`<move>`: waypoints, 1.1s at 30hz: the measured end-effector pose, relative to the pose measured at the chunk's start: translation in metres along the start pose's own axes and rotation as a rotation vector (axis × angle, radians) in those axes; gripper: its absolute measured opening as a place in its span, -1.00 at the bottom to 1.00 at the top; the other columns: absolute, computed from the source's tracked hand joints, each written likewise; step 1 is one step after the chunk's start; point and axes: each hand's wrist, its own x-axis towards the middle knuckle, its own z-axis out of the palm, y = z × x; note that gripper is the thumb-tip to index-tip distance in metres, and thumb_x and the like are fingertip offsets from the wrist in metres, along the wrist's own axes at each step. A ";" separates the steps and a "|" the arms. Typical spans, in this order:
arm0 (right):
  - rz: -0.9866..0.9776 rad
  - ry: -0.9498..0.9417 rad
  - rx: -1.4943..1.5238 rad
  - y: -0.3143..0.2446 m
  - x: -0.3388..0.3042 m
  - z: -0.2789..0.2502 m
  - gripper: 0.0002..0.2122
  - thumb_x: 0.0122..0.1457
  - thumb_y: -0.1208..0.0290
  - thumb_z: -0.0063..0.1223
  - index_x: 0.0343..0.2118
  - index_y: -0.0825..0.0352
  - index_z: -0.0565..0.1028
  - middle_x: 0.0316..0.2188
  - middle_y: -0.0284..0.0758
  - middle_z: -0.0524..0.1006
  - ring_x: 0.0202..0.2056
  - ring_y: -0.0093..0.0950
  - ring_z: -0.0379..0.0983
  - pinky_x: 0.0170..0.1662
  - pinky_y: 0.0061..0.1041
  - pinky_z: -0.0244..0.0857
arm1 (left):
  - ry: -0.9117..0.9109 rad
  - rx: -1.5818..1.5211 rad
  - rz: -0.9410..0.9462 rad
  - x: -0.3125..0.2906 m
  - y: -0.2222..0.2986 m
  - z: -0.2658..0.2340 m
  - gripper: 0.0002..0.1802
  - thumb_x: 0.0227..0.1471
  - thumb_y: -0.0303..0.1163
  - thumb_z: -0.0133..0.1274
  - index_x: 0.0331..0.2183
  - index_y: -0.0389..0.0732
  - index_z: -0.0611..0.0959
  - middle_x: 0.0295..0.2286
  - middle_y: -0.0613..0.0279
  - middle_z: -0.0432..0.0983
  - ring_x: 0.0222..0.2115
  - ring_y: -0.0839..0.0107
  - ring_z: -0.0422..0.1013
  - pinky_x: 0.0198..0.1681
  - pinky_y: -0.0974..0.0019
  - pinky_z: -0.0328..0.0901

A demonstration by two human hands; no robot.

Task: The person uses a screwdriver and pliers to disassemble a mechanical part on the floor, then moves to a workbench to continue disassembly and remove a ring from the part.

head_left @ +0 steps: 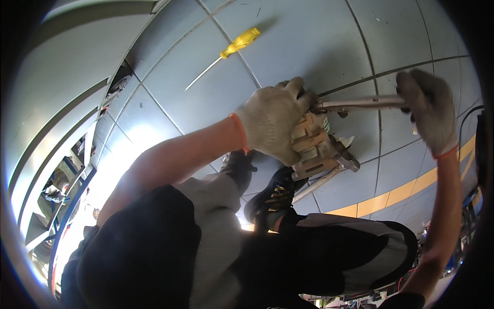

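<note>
My left hand, in a pale knitted work glove with an orange cuff, grips a ribbed, tan-grey cast metal part just above the floor. Off to the right, my gloved right hand is closed around the end of a long metal bar, possibly a wrench handle. The bar's other end meets the top of the metal part beside my left fingertips, which partly hide the joint. A second, thinner rod slants out from under the part toward my shoe.
A screwdriver with a yellow handle lies on the grey tiled floor at the far side. My black shoe is close below the part. Pale curved panels stand on the left. A yellow stripe crosses the tiles at right.
</note>
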 end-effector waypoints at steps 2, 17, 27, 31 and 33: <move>-0.008 -0.033 0.088 0.014 -0.020 0.003 -0.54 0.53 -0.03 0.09 -0.06 0.39 0.65 -0.41 -0.34 0.61 -0.57 -0.60 0.46 -0.45 -0.55 0.35 | -0.070 0.066 0.008 0.003 0.000 -0.004 0.32 -0.34 0.27 0.57 0.32 -0.37 0.57 0.06 -0.12 0.49 -0.08 -0.01 0.68 -0.04 0.03 0.69; 0.159 0.259 0.997 0.067 -0.060 0.071 -0.39 0.67 -0.10 -0.39 -0.05 0.35 0.64 -0.55 -0.38 0.51 -0.58 -0.57 0.33 -0.48 -0.50 0.18 | 0.240 -0.112 0.374 0.078 0.076 -0.054 -0.50 0.28 -0.03 0.26 0.02 -0.26 0.76 -0.25 0.01 0.70 -0.24 -0.03 0.73 -0.15 -0.07 0.60; -0.098 0.407 0.647 0.063 -0.061 0.082 -0.61 0.66 0.17 -0.17 -0.08 0.40 0.60 -0.46 -0.35 0.56 -0.55 -0.60 0.40 -0.48 -0.54 0.22 | 0.314 -0.206 0.392 0.121 0.111 -0.042 -0.64 0.17 -0.29 0.24 -0.08 -0.31 0.70 -0.29 -0.07 0.77 -0.26 -0.13 0.71 -0.16 -0.07 0.58; -0.173 0.422 0.777 0.068 -0.062 0.086 -0.63 0.65 0.20 -0.15 0.04 0.42 0.60 -0.41 -0.37 0.57 -0.51 -0.62 0.40 -0.44 -0.55 0.26 | 0.244 -0.273 0.330 0.117 0.106 -0.049 -0.64 0.15 -0.32 0.26 -0.07 -0.33 0.69 -0.32 -0.09 0.76 -0.29 -0.12 0.72 -0.19 -0.05 0.58; -0.196 0.409 0.841 0.068 -0.063 0.088 -0.63 0.63 0.18 -0.09 0.06 0.41 0.60 -0.43 -0.40 0.55 -0.50 -0.65 0.35 -0.43 -0.57 0.23 | 0.251 -0.213 0.356 0.116 0.107 -0.052 -0.64 0.15 -0.33 0.25 -0.06 -0.32 0.68 -0.33 -0.11 0.76 -0.30 -0.12 0.72 -0.21 -0.04 0.58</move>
